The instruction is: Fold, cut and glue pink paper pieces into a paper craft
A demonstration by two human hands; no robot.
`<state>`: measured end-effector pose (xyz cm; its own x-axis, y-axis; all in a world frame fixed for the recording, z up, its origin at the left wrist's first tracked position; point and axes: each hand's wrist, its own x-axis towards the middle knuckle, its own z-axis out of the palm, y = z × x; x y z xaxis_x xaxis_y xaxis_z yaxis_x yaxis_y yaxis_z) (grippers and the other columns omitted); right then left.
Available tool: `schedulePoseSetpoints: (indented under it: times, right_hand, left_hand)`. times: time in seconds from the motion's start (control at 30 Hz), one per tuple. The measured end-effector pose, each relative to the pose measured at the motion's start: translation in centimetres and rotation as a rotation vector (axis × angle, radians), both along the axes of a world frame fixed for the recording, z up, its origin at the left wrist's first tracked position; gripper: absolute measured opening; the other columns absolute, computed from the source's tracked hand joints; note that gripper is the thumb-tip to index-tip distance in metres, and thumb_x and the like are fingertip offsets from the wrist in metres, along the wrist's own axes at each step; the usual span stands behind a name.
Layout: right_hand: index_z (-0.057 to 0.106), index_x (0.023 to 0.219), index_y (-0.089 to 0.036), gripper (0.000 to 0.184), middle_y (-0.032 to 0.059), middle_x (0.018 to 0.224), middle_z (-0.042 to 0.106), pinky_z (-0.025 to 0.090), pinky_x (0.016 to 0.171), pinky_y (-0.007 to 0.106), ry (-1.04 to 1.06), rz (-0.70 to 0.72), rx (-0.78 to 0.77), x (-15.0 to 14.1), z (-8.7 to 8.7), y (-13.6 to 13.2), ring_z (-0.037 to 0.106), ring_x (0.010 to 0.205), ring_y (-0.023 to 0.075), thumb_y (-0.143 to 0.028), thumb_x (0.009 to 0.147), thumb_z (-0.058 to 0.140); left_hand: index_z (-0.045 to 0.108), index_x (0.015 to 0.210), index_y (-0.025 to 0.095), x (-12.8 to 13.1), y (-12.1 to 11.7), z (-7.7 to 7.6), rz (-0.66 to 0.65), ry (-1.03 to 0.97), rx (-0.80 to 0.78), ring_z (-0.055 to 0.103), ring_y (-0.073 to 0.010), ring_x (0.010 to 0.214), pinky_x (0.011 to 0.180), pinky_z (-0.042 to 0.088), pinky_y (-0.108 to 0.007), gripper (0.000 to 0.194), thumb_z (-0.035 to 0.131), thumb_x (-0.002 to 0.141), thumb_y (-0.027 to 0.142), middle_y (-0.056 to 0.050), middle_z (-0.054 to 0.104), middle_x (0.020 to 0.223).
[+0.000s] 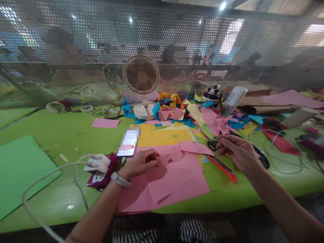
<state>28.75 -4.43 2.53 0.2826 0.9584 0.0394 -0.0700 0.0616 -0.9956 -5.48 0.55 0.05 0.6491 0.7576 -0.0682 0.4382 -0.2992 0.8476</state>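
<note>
My left hand (145, 161), wearing a white-banded watch, has its fingers curled at the edge of a pink paper cut-out (172, 153) with curved notches. The cut-out lies over a stack of pink paper sheets (174, 184). To the right, my right hand (236, 152) pinches at the black handle of a pair of scissors (212, 145), whose blades point away to the upper left. Just below that hand rests a red-and-black utility knife (224, 168). A pink paper strip (196, 147) lies between the two hands.
A lit phone (128, 143) and a plug adapter (97, 163) with cable lie left. Behind stand a small fan (141, 76) and a heap of coloured paper scraps (215, 118). A perforated metal screen (101, 81) backs the green table (71, 141). A green sheet (22, 172) lies far left.
</note>
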Motion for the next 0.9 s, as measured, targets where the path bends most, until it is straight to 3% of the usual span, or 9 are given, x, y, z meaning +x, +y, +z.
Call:
schedulePoseSetpoints:
  times: [0.2, 0.3, 0.43, 0.53, 0.7, 0.9]
  right_hand:
    - [0.067, 0.078, -0.014, 0.034, 0.0028, 0.054, 0.065, 0.046, 0.036, 0.020, -0.279, 0.086, -0.041, -1.4, -1.0, 2.1, 0.059, 0.040, 0.0125, -0.046, 0.069, 0.067]
    - [0.067, 0.080, -0.014, 0.036, 0.0006, 0.049, 0.061, 0.040, 0.031, 0.017, -0.385, 0.118, -0.012, -2.2, -0.3, 3.1, 0.055, 0.036, 0.0104, -0.048, 0.071, 0.064]
    - [0.066, 0.076, -0.014, 0.034, -0.0007, 0.048, 0.059, 0.040, 0.032, 0.017, -0.453, 0.165, 0.013, -3.7, 1.0, 4.5, 0.055, 0.036, 0.0098, -0.048, 0.072, 0.063]
    - [0.066, 0.074, -0.015, 0.034, -0.0008, 0.047, 0.059, 0.038, 0.032, 0.018, -0.525, 0.223, 0.007, -4.5, 1.1, 5.8, 0.054, 0.035, 0.0101, -0.048, 0.073, 0.060]
    - [0.068, 0.060, -0.019, 0.035, 0.0019, 0.049, 0.064, 0.043, 0.042, 0.022, -0.953, 0.201, 0.059, -4.7, 0.2, 6.7, 0.060, 0.045, 0.0149, -0.045, 0.078, 0.054]
    - [0.067, 0.083, -0.018, 0.037, 0.0052, 0.080, 0.071, 0.049, 0.049, 0.023, -0.716, 0.260, 0.131, -6.0, -0.8, 6.5, 0.067, 0.063, 0.0179, -0.047, 0.084, 0.045]
  left_hand:
    - [0.053, 0.101, 0.016, 0.0, 0.0, -0.1, -0.001, -0.024, -0.008, 0.055, -0.0130, 0.068, 0.063, 0.043, -0.025, 0.023, 0.048, 0.079, 0.021, -0.001, 0.061, 0.076]
    - [0.054, 0.100, 0.016, 0.0, 0.0, -0.3, -0.001, -0.019, -0.001, 0.056, -0.0132, 0.069, 0.063, 0.043, -0.025, 0.023, 0.049, 0.078, 0.021, -0.002, 0.062, 0.078]
    - [0.053, 0.101, 0.015, -0.1, 0.0, -0.3, -0.002, -0.030, 0.002, 0.055, -0.0130, 0.067, 0.061, 0.043, -0.024, 0.024, 0.048, 0.078, 0.019, -0.001, 0.061, 0.076]
    - [0.053, 0.101, 0.015, -0.1, 0.0, -0.3, -0.006, -0.023, -0.006, 0.054, -0.0129, 0.065, 0.060, 0.042, -0.024, 0.025, 0.048, 0.076, 0.018, -0.001, 0.061, 0.076]
    - [0.054, 0.102, 0.015, -0.1, -0.1, -0.1, -0.009, -0.022, 0.001, 0.055, -0.0131, 0.066, 0.061, 0.043, -0.024, 0.028, 0.047, 0.074, 0.014, -0.002, 0.062, 0.077]
    - [0.055, 0.101, 0.016, -0.1, -0.1, -0.4, 0.002, -0.016, 0.026, 0.055, -0.0133, 0.066, 0.060, 0.042, -0.024, 0.030, 0.047, 0.073, 0.013, -0.001, 0.062, 0.076]
